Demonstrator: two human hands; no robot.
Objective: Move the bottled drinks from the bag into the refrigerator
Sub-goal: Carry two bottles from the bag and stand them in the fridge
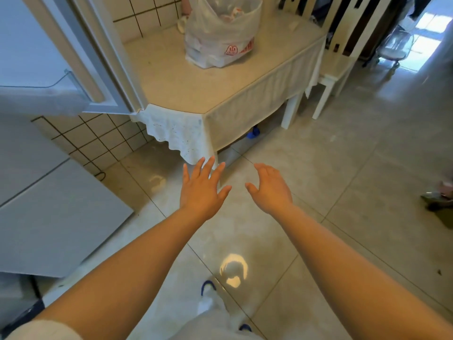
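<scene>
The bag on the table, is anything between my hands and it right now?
Nothing visible blocks it. Both the left hand and right hand are empty over open floor, and the bag sits alone on the table.

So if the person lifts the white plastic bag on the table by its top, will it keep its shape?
Probably not. The plastic bag looks thin and crinkled, so it would likely sag and stretch. Its bulging base suggests some weight inside. The open top seems floppy, so both hands may help.
</scene>
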